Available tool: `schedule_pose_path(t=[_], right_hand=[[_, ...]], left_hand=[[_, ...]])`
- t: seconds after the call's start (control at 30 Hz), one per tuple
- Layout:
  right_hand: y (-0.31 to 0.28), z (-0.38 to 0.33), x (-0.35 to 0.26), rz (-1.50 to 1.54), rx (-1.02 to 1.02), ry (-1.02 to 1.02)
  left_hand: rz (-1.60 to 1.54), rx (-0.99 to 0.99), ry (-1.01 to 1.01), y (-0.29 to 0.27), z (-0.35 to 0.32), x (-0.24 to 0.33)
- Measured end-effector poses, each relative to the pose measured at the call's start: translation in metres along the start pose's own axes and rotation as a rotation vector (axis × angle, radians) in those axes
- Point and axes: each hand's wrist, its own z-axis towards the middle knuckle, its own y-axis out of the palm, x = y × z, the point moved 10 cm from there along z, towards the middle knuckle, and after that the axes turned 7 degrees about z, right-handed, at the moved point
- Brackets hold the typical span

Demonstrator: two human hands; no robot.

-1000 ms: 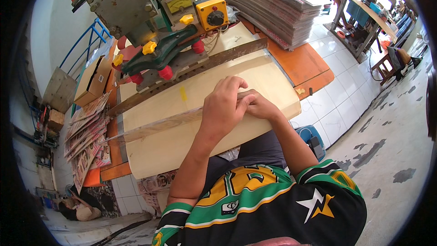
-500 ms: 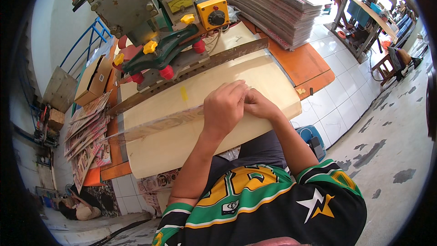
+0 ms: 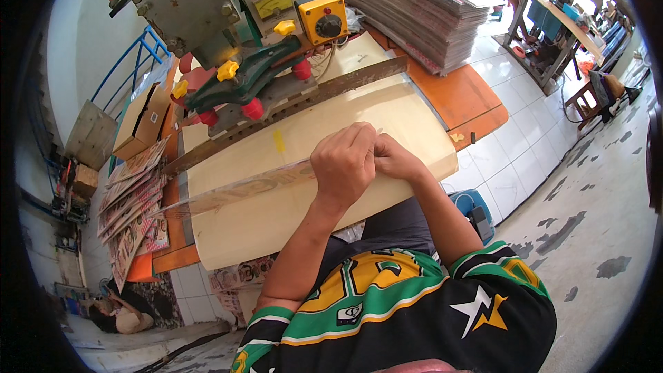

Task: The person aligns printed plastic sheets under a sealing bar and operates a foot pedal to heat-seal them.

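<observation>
Head view: a long printed plastic strip (image 3: pixel 255 184) lies slantwise across the cream sheet (image 3: pixel 248 229) in front of the person, its left end reaching past the sheet's edge and its right end disappearing at the hands. Being clear and thin, the strip is probably light, limp and slippery, prone to creasing rather than breaking; a fingertip pinch at the end, with the two layers, if there are two, kept aligned, seems the surest hold. The left hand (image 3: pixel 343 164) and the right hand (image 3: pixel 397 157) meet there, each grip closed with curled fingers, apparently on the strip, though the pinch itself is hidden. Beneath the sheet is an orange counter (image 3: pixel 476 100); beyond it a long metal bar (image 3: pixel 345 83) lies below a green clamp frame (image 3: pixel 242 79). Loose printed pieces (image 3: pixel 135 204) overlap at left, near a cardboard box (image 3: pixel 140 124) whose contents cannot be made out. At right, a blue tub (image 3: pixel 464 202) sits low beside the counter; whether the dark object (image 3: pixel 478 221) lies in it or against it is unclear.
</observation>
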Motion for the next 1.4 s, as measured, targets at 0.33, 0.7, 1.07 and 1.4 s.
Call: schedule_pose_path(t=[0.33, 0.7, 1.07, 1.4], right_hand=[[0.0, 0.001, 0.001, -0.002, 0.007, -0.007], [0.001, 0.003, 0.003, -0.05, -0.002, 0.023], [0.004, 0.002, -0.01, -0.06, -0.04, -0.001], [0.004, 0.002, -0.014, -0.025, 0.004, 0.037]], left_hand=[[0.105, 0.063, -0.075, 0.001, -0.005, 0.0], [0.099, 0.094, -0.117, 0.001, -0.002, -0.004], [-0.169, 0.211, -0.226, -0.01, -0.007, -0.023], [-1.176, 0.289, -0.655, -0.015, -0.01, -0.078]])
